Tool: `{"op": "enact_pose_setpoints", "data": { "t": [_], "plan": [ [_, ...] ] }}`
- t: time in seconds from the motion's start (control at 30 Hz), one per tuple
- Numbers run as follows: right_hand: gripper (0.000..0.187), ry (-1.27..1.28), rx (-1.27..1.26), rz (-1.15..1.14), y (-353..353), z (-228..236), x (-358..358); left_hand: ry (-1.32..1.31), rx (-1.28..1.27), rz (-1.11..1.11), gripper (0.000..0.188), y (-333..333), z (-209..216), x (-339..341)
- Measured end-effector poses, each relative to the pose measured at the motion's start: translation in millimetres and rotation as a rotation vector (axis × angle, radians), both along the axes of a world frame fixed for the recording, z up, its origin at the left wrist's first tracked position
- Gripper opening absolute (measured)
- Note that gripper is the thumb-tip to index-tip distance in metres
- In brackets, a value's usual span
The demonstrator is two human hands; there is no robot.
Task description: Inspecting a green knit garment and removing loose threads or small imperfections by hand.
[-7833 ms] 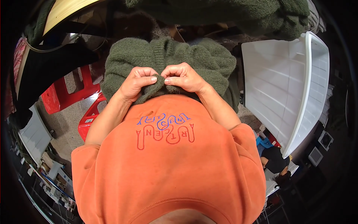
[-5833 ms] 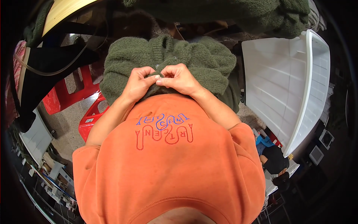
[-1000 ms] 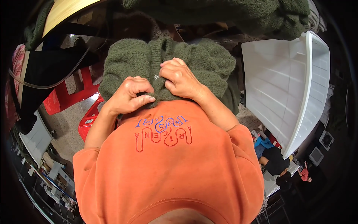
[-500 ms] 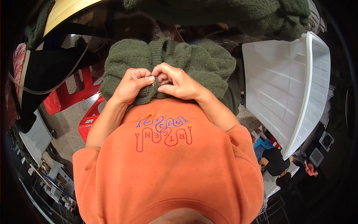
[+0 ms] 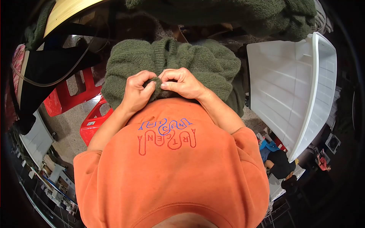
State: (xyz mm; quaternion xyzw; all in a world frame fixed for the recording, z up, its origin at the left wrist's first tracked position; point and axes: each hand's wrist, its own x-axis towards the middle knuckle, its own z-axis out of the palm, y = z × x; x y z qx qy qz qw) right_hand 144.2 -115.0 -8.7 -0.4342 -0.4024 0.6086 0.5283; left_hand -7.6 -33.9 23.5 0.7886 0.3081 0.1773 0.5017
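Observation:
A dark green fuzzy knitted garment [image 5: 131,60] lies bunched across my lap, with a ribbed band running down its middle. My left hand [image 5: 139,91] pinches a small fold of the knit between thumb and curled fingers. Close against it on the right, my right hand [image 5: 183,83] grips the same fold, thumb and forefinger pressed together. The two sets of fingertips almost meet in front of my orange shirt [image 5: 171,171]. Whether something small, such as a thread or needle, is between the fingertips cannot be made out.
Red plastic stools [image 5: 74,95] stand at the left by a black cloth [image 5: 53,72]. A large white plastic bin [image 5: 283,79] is tilted at the right. More green knitwear [image 5: 228,13] lies across the far side. A co-worker in black [image 5: 280,164] is at the lower right.
My left hand has turned, its thumb now pointing upward beside the fold. My right hand's fingers have flattened and its thumb has risen to the fold. The garment has barely shifted.

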Motion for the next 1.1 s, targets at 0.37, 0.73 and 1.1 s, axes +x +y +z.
{"op": "enact_pose_setpoints", "data": {
  "t": [0.37,0.73,1.1],
  "plan": [
    [0.010,-0.020,-0.016,-0.035,-1.3,11.6,-8.8,-0.134,0.524,0.078,0.026,-3.5,7.1,2.9],
    [0.008,-0.659,0.149,-0.248,2.4,14.7,-11.2,-0.031,0.203,0.296,0.013,3.7,11.6,-4.8],
    [0.014,-0.995,0.426,-0.350,-1.3,9.6,-12.6,0.060,-0.724,0.276,0.014,-3.7,11.7,6.8]
  ]
}}
